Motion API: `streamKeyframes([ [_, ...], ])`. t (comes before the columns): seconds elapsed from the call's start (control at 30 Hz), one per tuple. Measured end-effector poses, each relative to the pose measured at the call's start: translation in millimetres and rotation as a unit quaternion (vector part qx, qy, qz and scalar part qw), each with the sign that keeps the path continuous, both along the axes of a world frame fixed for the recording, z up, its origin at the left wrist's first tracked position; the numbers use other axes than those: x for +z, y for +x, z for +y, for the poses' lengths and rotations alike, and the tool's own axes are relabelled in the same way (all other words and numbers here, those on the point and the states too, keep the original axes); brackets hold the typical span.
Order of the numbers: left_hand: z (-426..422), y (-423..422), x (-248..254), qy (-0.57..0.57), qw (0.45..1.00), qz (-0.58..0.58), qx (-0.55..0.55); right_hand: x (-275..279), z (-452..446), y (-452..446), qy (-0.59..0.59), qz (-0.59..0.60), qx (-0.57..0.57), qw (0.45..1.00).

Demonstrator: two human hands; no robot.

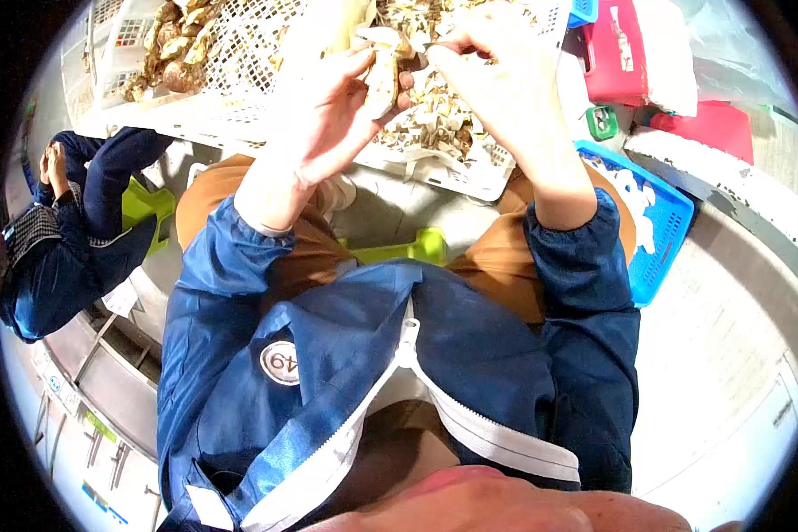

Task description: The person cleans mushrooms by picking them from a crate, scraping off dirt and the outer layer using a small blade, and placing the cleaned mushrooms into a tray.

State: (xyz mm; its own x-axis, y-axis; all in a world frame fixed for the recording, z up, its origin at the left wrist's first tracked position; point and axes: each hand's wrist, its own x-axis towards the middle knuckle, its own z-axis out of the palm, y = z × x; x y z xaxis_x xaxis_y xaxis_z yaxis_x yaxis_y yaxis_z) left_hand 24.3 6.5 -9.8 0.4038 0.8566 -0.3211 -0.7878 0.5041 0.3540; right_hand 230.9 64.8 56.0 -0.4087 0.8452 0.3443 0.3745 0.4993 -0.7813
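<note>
At twelve o'clock in the head view, my left hand (341, 111) holds a pale, yellowish-brown mushroom piece (384, 78), its fingers and thumb curled around it. My right hand (496, 66) is just beside it, toward one o'clock, with thumb and forefinger drawn close together near the piece's upper end. Something dark and thin shows at those fingertips — I cannot tell whether it is a tool or a strip of the piece, nor whether my pinch is fully closed on it.

Below and behind my hands, from twelve to one o'clock, a white perforated basket (480, 182) holds a loose heap of pale and brown shreds (439, 120). At eleven o'clock a white lattice crate (248, 44) has brown, rounded clumps (179, 62) lying along its left part.

Toward two o'clock a blue basket (673, 232) holds white pieces (636, 202), near my right sleeve (585, 257). A small green container (602, 122) sits at about one o'clock, just below a red container (613, 58). A lime-green stool (421, 247) shows between my knees, near the clock's centre. At nine to ten o'clock another person (71, 239) sits in dark blue, hands together, well apart from mine.
</note>
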Motion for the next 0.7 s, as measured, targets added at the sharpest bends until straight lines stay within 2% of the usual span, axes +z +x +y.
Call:
streamKeyframes([
  [0.07,-1,3,4,-0.01,0.999,0.033,0.023,10,-4,-2,-0.035,-0.009,0.038,0.999],
  [0.1,-1,3,3,-0.008,0.999,0.034,0.023,-6,2,-3,0.042,0.044,0.062,0.996],
  [0.2,0,5,7,0.008,0.999,0.035,0.019,-18,1,-6,0.063,0.053,0.064,0.995],
  [0.43,-2,7,12,-0.016,0.998,0.06,0.02,-24,0,-3,0.077,-0.013,0.05,0.996],
  [0.53,-1,4,11,-0.018,0.997,0.076,0.009,-16,-7,0,-0.065,0.04,0.023,0.997],
  [0.57,-1,4,11,-0.017,0.996,0.082,0.004,-19,-2,0,-0.054,0.077,0.035,0.995],
  [0.67,-1,4,21,0.001,0.997,0.079,0.015,-16,0,4,-0.132,0.09,0.065,0.985],
  [0.7,-1,6,23,0.019,0.996,0.09,0.015,-12,1,6,-0.093,0.065,0.083,0.99],
])
